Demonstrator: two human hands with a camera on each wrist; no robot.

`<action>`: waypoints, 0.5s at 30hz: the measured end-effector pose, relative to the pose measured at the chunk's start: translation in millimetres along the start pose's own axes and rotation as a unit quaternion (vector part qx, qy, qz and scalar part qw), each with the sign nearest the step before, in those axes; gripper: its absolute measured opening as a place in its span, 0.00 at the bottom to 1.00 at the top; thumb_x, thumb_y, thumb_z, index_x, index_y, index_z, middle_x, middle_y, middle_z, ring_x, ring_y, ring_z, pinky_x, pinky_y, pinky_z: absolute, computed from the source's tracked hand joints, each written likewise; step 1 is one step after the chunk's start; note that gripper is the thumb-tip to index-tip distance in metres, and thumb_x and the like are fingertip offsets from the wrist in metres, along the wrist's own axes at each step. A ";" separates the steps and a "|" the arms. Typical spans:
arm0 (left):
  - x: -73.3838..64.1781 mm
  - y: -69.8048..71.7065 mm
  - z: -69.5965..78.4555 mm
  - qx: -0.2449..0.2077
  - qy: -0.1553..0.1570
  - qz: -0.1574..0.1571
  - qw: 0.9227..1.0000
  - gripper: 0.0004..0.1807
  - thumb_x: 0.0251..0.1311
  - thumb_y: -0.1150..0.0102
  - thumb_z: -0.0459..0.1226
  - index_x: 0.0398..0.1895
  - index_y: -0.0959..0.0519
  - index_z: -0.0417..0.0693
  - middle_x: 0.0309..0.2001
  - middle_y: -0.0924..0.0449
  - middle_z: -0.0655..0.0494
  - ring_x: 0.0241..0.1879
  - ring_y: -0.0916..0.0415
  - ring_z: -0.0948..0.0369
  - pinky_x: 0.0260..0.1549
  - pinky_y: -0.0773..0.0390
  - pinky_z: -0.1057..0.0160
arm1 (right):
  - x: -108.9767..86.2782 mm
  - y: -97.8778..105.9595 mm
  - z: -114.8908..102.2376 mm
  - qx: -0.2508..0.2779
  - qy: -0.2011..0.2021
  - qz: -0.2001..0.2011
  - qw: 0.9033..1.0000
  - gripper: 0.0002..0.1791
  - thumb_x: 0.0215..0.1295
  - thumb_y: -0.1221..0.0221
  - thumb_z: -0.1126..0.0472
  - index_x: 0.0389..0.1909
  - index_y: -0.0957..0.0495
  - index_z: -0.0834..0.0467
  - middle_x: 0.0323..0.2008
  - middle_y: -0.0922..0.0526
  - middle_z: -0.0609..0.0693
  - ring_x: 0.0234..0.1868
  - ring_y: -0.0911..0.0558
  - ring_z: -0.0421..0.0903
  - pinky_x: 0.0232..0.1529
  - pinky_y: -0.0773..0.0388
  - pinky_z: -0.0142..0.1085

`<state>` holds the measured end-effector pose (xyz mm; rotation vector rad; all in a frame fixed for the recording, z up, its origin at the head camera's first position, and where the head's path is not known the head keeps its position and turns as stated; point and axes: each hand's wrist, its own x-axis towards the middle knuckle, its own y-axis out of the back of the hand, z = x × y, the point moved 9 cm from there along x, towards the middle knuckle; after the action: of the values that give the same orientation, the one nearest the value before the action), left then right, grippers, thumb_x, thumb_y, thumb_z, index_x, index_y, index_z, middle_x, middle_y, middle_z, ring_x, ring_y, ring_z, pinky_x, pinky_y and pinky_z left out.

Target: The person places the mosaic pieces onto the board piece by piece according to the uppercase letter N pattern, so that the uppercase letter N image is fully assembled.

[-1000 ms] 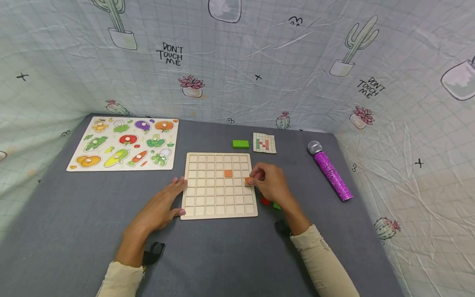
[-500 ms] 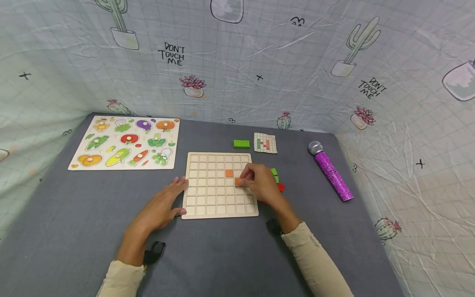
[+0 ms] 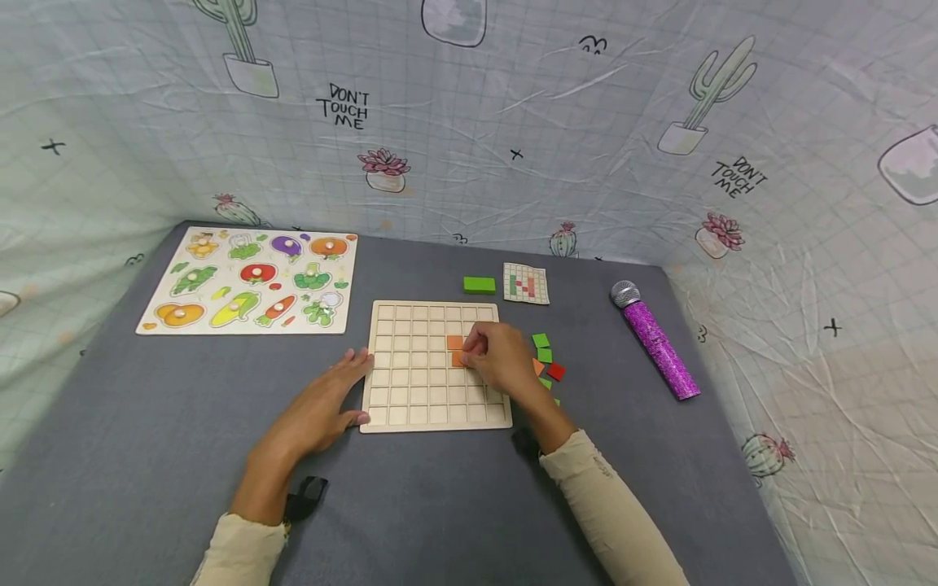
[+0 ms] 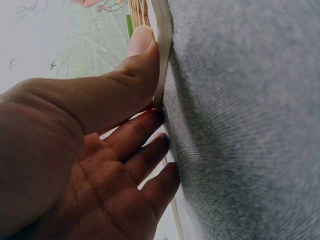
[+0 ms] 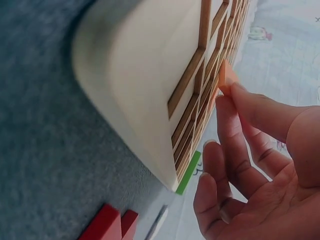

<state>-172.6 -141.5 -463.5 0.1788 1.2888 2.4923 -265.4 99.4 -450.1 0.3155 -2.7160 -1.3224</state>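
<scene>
**Orange tile held at the grid board, just below the one already set**

Your right hand (image 3: 498, 358) reaches in from the right edge of the wooden grid board (image 3: 410, 391), forearm running diagonally up from the lower right, wrist over the board's right columns. Its fingertips pinch a small orange tile (image 3: 458, 359); the right wrist view shows the tile (image 5: 226, 76) at the tip of your index finger, pressed against the board's raised lattice, with the other fingers loosely curled below. The tile sits directly under the orange tile already seated (image 3: 454, 343) in the board, the two touching or nearly so.

Your left hand (image 3: 322, 407) lies flat on the grey tabletop (image 3: 183, 423) at the board's left edge. Its fingers are straight and hold nothing; the left wrist view shows the thumb (image 4: 140, 55) pressing on the board's rim while the fingertips rest on the tabletop against it.

Compared with a second ago, your right hand has moved left, from the board's right rim in to the middle columns, carrying the tile with it. That move has uncovered the loose green, red and orange tiles (image 3: 545, 362) lying on the tabletop just right of the board. Your left hand has stayed where it was, and the board has not shifted.
</scene>
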 end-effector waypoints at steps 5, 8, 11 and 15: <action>-0.8 1.6 2.3 0.002 -0.012 0.009 1.000 0.47 0.58 0.23 0.30 0.80 0.36 0.33 0.82 0.40 0.35 0.82 0.45 0.35 0.77 0.39 0.32 | 2.4 -3.7 -3.4 -0.023 -0.002 -0.003 1.000 0.09 0.61 0.23 0.60 0.30 0.16 0.50 0.25 0.17 0.45 0.29 0.21 0.42 0.29 0.26 0.36; -0.9 1.4 2.1 0.000 -0.012 0.009 1.000 0.47 0.58 0.24 0.30 0.80 0.36 0.33 0.82 0.40 0.35 0.82 0.45 0.35 0.77 0.39 0.32 | 3.9 -5.5 -5.2 -0.036 0.000 -0.004 0.999 0.09 0.62 0.24 0.61 0.30 0.16 0.49 0.26 0.17 0.44 0.29 0.21 0.42 0.29 0.26 0.35; -0.6 1.0 2.1 -0.001 -0.012 0.008 1.000 0.47 0.58 0.23 0.30 0.80 0.36 0.33 0.82 0.40 0.36 0.82 0.45 0.36 0.77 0.39 0.32 | 4.4 -6.4 -6.7 -0.043 0.001 -0.009 0.999 0.08 0.62 0.24 0.62 0.30 0.15 0.49 0.26 0.17 0.44 0.30 0.21 0.42 0.29 0.27 0.35; -0.2 0.8 2.3 -0.001 -0.013 0.009 1.000 0.47 0.58 0.23 0.30 0.80 0.36 0.34 0.82 0.40 0.36 0.82 0.45 0.36 0.77 0.39 0.32 | 4.2 -7.8 -8.3 -0.050 0.007 -0.022 0.998 0.06 0.63 0.26 0.63 0.31 0.13 0.51 0.25 0.18 0.44 0.30 0.22 0.43 0.29 0.27 0.35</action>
<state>-171.9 -140.3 -461.6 0.2234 1.2801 2.4986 -267.0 87.4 -451.2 0.3744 -2.6349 -1.4561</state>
